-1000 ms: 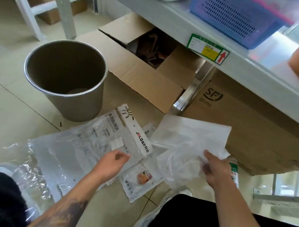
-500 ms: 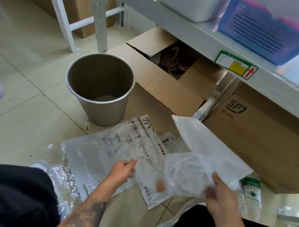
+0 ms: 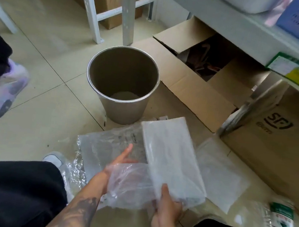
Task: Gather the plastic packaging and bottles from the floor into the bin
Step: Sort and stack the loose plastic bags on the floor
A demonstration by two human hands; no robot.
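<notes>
The bin (image 3: 122,84) stands open-topped, nothing over its mouth. Bare floor (image 3: 40,101) lies to its left. An open cardboard box (image 3: 191,80) touches its right side, under a low shelf (image 3: 229,23).

Bin (image 3: 123,108) of matt metal (shiny rim); packaging (image 3: 169,158) of glossy crinkled plastic; box (image 3: 194,85) of dull cardboard.

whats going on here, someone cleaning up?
A crouching person is gathering plastic packaging off the floor. The right hand grips a flat white bag by its near end, and the left hand is under a crumpled clear bag, bringing the two together. The metal bin stands just ahead with no packaging visible inside. More clear bags and a plastic bottle still lie on the floor near the cardboard boxes.
</notes>
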